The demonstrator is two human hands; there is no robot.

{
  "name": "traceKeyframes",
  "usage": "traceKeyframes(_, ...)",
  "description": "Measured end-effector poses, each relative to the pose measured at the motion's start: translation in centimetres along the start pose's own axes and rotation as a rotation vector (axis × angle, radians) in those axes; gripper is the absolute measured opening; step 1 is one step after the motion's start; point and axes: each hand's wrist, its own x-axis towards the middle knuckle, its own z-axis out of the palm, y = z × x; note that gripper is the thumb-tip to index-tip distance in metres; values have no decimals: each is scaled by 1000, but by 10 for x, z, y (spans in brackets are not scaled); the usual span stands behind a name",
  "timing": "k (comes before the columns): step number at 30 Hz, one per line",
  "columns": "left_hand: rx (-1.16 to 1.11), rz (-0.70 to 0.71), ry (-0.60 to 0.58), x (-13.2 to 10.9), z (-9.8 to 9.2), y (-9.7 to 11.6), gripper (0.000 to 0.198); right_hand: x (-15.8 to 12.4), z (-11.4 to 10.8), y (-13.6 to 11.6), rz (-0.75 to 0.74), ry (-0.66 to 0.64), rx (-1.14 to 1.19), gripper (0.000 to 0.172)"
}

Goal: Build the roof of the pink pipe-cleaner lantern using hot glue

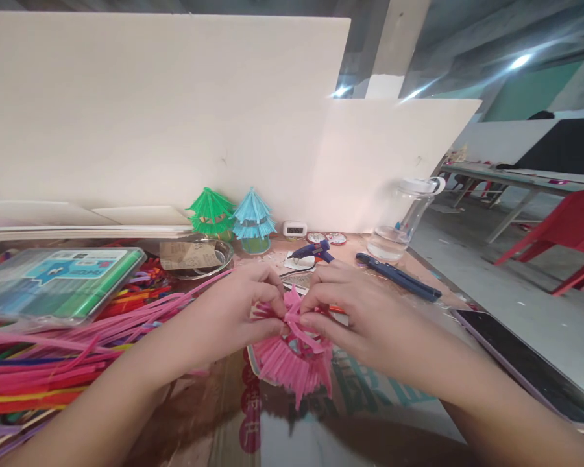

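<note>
A pink fringed model, made of pipe cleaners and shaped like a tiered roof, is in front of me over a printed cardboard sheet. At its top, my left hand pinches a pink pipe cleaner piece from the left. My right hand pinches the same pink part from the right, thumb and fingers pressed together. The fingertips of both hands nearly meet there and hide some of the upper tier. Behind them stand a green model and a light blue model with similar tiered roofs.
Loose pipe cleaners cover the left side, with a clear plastic case on them. A glue gun, small clock, dark blue tool and water bottle stand or lie beyond my hands. A phone lies right.
</note>
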Motion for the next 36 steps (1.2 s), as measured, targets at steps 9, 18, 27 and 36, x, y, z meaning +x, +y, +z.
traceKeyframes(9,9,-7,-4,-1,-3,-4,7,-5,-10,11,-4,226,-1,17)
traceKeyframes(18,-28,-7,-27,0,-2,-6,5,-8,-7,5,-82,95,47,21)
traceKeyframes(27,-27,-12,-24,-1,-3,-3,7,-3,-5,0,-65,55,44,7)
traceKeyframes(36,-23,0,-36,-2,-2,-1,8,-1,1,-2,-38,69,88,14)
